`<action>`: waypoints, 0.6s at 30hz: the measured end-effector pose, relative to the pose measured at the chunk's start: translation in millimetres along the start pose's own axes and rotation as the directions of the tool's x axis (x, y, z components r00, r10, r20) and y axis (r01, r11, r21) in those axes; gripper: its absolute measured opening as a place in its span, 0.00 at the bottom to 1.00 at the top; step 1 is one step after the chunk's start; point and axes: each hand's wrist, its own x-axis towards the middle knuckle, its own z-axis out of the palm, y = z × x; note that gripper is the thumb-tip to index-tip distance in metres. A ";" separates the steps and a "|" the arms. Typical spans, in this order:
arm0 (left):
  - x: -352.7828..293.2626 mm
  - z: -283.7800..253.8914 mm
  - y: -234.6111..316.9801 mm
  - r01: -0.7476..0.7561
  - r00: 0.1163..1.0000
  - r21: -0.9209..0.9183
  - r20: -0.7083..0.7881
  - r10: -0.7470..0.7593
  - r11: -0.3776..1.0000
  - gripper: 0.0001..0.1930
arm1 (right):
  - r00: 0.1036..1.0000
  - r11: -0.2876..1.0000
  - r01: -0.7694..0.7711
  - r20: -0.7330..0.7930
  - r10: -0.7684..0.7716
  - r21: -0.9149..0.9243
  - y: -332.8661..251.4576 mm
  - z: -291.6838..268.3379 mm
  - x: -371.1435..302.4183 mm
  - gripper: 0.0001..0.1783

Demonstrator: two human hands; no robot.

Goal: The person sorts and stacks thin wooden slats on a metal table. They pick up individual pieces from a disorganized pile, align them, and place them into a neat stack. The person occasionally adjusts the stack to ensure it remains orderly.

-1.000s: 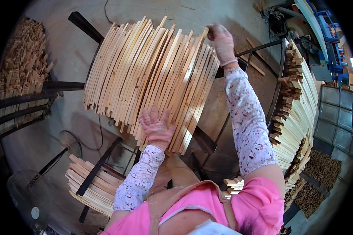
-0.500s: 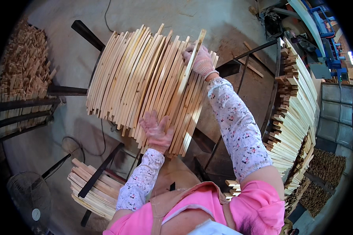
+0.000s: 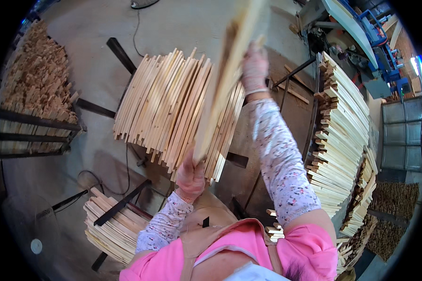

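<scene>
A long pale wooden strip (image 3: pixel 220 96) is raised at a slant above a wide pile of similar wooden strips (image 3: pixel 166 98); motion blurs its far end. My left hand (image 3: pixel 191 179), in a pinkish work glove, is closed around the strip's near end. Farther up and to the right, my right hand (image 3: pixel 255 68), gloved too and smeared by motion, is closed at the strip's far part. Whether a second strip lies along the first I cannot tell. The pile rests on dark metal bars, its strips side by side with uneven ends.
Dark metal bars (image 3: pixel 121 55) jut out around the pile. A long stack of strips (image 3: pixel 342 136) stands on the right, a smaller stack (image 3: pixel 110 229) at lower left. Many short wood pieces (image 3: pixel 37 79) fill a rack at far left. A fan (image 3: pixel 35 243) stands lower left.
The strip that lay on the pile is now lifted above it. My left hand, flat on the pile before, has closed around the strip's near end. My right hand has moved slightly right.
</scene>
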 end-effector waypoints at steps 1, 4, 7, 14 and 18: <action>2.1 0.6 24.3 0.073 0.997 -0.102 0.022 -0.071 0.992 0.26 | 0.997 1.000 0.016 -0.079 -0.015 0.010 -32.8 -12.4 4.4 0.30; 15.3 -5.8 85.0 0.344 0.938 -0.369 0.187 -0.294 0.863 0.21 | 0.987 0.998 -0.046 -0.153 0.040 -0.033 -111.0 -60.4 -12.6 0.32; -6.8 -19.9 80.0 0.567 0.824 -0.536 0.364 -0.435 0.625 0.21 | 0.977 0.978 -0.197 -0.095 0.190 -0.064 -115.3 -130.1 -53.3 0.30; -134.6 33.2 61.3 0.625 0.749 -0.314 0.499 -0.435 0.715 0.24 | 0.941 0.922 -0.308 -0.066 0.331 0.236 -104.2 -258.9 -378.1 0.21; -229.0 94.7 73.9 0.746 0.564 -0.163 0.670 -0.483 0.646 0.26 | 0.992 0.960 -0.120 -0.062 0.108 -0.252 -116.9 -318.7 -606.5 0.19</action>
